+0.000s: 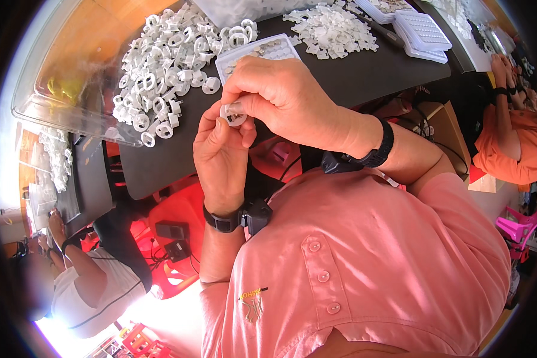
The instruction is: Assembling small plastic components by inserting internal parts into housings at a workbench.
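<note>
Pinching white round plastic housing (225,111) between both hands: left hand's (219,146) fingers grip its sides, right hand's (274,89) thumb and forefinger pressed at its top. Housing held near compartment tray (290,51), above counter (394,68), right of heaped housings (167,65). Uneven pressure could dislodge coppery insert (235,117); slack grip could drop housing.

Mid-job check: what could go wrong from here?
1. The small white part sits at the fingertips of the left hand with the right hand on it, so it might slip and drop.
2. The loose pile of white rings lies close by on the table; a bump could scatter some.
3. The tray is just beyond the right hand and could get knocked.
</note>
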Tool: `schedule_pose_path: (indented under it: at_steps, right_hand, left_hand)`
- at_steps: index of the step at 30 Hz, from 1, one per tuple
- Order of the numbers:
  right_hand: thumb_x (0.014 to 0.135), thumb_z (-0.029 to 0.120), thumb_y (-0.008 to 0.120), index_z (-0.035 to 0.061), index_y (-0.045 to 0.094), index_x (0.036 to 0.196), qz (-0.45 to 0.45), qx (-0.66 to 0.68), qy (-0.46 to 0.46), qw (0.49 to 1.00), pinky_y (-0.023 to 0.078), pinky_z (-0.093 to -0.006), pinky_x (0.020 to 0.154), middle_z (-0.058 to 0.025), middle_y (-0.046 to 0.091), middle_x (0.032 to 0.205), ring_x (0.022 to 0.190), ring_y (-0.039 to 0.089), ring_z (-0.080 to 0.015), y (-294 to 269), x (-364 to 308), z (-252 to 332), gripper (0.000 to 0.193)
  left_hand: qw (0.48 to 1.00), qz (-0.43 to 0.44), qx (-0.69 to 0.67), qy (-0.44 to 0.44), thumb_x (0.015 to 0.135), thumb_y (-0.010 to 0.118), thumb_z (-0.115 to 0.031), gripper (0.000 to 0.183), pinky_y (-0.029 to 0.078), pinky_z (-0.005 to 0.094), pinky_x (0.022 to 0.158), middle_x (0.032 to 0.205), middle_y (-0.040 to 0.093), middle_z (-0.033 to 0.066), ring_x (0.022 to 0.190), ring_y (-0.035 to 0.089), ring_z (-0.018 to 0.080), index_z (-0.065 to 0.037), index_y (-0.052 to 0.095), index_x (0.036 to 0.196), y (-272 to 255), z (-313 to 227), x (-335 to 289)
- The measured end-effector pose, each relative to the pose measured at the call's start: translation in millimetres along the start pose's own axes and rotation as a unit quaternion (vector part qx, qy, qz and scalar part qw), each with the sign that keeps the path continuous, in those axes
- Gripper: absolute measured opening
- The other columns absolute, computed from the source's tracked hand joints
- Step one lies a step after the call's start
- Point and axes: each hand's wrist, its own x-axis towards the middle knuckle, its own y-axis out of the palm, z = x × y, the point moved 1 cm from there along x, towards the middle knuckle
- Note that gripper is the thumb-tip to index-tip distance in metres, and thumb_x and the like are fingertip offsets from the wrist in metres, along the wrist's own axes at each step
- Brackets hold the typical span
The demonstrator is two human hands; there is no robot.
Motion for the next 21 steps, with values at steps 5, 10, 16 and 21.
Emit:
schedule_pose_path:
  at_steps: [5, 10, 16, 21]
  right_hand:
    - [0.088, -0.003, 0.066, 0.0001, 0.062, 0.086, -0.012, -0.033, -0.028, 0.999, 0.051, -0.0266, 0.058, -0.0066, 0.063, 0.079, 0.062, 0.068, -0.0166, -0.9, 0.6, -0.2, 0.006]
    - [0.087, 0.0, 0.068, 0.0002, 0.062, 0.086, -0.001, -0.056, -0.054, 0.997, 0.051, -0.0291, 0.06, -0.0065, 0.063, 0.077, 0.064, 0.067, -0.0182, -5.3, 3.9, -3.4, 0.006]
    - [0.087, 0.0, 0.068, -0.0003, 0.062, 0.087, 0.039, -0.023, -0.034, 0.998, 0.051, -0.0295, 0.06, -0.007, 0.063, 0.078, 0.064, 0.067, -0.0184, -8.8, 6.2, -3.7, 0.006]
    - [0.086, -0.002, 0.067, -0.0005, 0.062, 0.087, 0.059, 0.003, -0.012, 0.998, 0.051, -0.0297, 0.062, -0.008, 0.064, 0.081, 0.064, 0.067, -0.0195, -8.3, 5.0, -3.6, 0.006]
  left_hand:
    - [1.0, -0.012, 0.001, -0.009, 0.096, 0.064, -0.017, 0.034, 0.045, 0.029, 0.068, 0.105, 0.066, 0.0095, 0.089, 0.061, 0.0195, 0.003, 0.059, 0.124, -0.5, -1.3, 0.2]
    - [0.999, 0.012, -0.027, -0.033, 0.096, 0.064, -0.016, 0.035, 0.045, 0.0286, 0.066, 0.104, 0.065, 0.0115, 0.088, 0.06, 0.0205, 0.006, 0.058, 0.123, -3.2, -2.2, 2.6]
    - [0.999, 0.005, -0.029, -0.043, 0.097, 0.063, -0.016, 0.035, 0.044, 0.0284, 0.063, 0.104, 0.065, 0.0129, 0.087, 0.06, 0.0211, 0.007, 0.058, 0.124, -3.5, -2.9, 2.4]
    - [0.998, -0.011, -0.035, -0.055, 0.097, 0.063, -0.016, 0.035, 0.044, 0.0285, 0.063, 0.104, 0.065, 0.0129, 0.086, 0.06, 0.0213, 0.006, 0.058, 0.123, -1.8, -4.0, 2.2]
